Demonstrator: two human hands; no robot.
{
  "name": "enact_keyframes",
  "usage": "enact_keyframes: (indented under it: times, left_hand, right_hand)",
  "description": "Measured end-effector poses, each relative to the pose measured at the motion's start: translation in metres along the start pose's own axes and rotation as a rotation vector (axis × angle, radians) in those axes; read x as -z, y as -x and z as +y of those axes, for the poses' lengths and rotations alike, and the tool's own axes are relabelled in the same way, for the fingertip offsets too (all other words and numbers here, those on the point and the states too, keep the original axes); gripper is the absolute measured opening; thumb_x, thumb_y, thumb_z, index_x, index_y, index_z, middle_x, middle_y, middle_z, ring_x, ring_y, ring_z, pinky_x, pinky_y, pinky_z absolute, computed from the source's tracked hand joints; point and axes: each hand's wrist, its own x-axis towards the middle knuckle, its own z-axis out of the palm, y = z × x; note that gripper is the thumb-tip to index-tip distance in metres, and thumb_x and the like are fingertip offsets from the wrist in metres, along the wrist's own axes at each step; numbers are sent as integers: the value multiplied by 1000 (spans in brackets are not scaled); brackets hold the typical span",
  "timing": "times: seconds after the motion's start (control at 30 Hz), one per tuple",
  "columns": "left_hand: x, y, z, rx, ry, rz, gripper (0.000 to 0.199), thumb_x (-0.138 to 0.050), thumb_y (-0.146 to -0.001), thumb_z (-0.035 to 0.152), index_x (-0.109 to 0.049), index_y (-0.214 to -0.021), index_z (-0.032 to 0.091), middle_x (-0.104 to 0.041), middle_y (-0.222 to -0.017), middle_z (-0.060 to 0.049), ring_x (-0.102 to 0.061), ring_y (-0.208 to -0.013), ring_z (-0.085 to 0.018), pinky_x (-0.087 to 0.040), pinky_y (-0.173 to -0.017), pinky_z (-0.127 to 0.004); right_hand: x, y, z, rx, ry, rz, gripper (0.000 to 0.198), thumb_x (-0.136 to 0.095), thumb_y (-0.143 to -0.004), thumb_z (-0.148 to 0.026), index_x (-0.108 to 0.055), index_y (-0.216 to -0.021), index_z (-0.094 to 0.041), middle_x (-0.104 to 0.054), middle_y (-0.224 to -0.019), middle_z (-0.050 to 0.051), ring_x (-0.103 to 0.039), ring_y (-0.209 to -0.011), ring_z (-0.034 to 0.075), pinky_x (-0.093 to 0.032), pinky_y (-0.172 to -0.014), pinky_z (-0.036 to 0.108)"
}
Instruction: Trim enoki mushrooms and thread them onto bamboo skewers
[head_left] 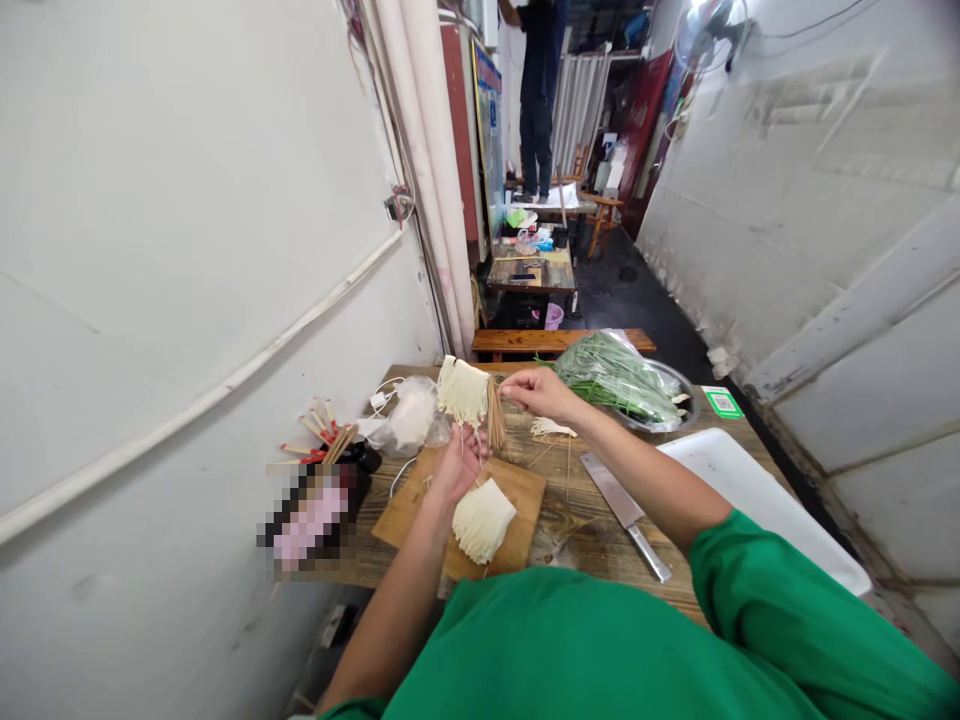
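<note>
My left hand [461, 463] is palm up over the cutting board [531, 492], its curled fingers around a few thin pale enoki strands. Just beyond the fingertips is a flat, fan-shaped bunch of enoki mushrooms [463, 390]. A second enoki bunch [484, 522] lies on the board below my left wrist. My right hand [541, 392] is closed in a pinch beside a bundle of bamboo skewers [496, 418]; what its fingertips hold, if anything, is too small to make out. Under my right forearm lie a small enoki piece [553, 428] and a few loose skewers.
A cleaver [619, 500] lies right of the board, beside a white tray [739, 490]. Bagged green vegetables [619, 375] fill a metal bowl at the back. A plastic bag [411, 415] and red-tipped sticks [322, 435] are at left. Far back, a person [538, 110] stands on a table.
</note>
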Motion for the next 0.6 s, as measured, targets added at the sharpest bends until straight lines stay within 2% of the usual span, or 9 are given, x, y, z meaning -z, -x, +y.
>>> enact_keyframes:
  times: [0.1, 0.3, 0.47, 0.6]
  left_hand:
    - [2, -1, -2, -28, -28, 9, 24, -63, -77, 33, -59, -94, 16, -60, -79, -1, -53, -61, -9, -44, -61, -22]
    - [7, 3, -3, 11, -91, -14, 29, -63, -78, 28, -59, -103, 15, -52, -67, 2, -43, -50, -5, -37, -50, -18]
    - [12, 8, -5, 40, -164, -10, 30, -63, -78, 26, -59, -106, 15, -50, -68, 2, -44, -53, -5, -39, -52, -17]
    - [21, 9, -8, 48, -241, 24, 26, -63, -77, 26, -62, -100, 13, -48, -60, 4, -42, -50, -5, -37, -50, -16]
  right_hand:
    - [0, -1, 0, -4, -4, 11, 31, -56, -75, -38, -64, -82, -8, -44, -47, -5, -31, -39, 4, -23, -39, 17]
    - [2, -1, 0, -5, -10, 47, 33, -54, -76, -39, -63, -84, -9, -44, -48, -5, -30, -39, 4, -22, -39, 17]
    - [3, 1, -3, -14, -16, 48, 33, -54, -75, -39, -63, -82, -8, -42, -47, -6, -30, -39, 4, -22, -39, 17]
    - [2, 3, -4, -21, -13, 49, 33, -54, -75, -39, -63, -82, -8, -43, -46, -6, -30, -38, 4, -23, -39, 18]
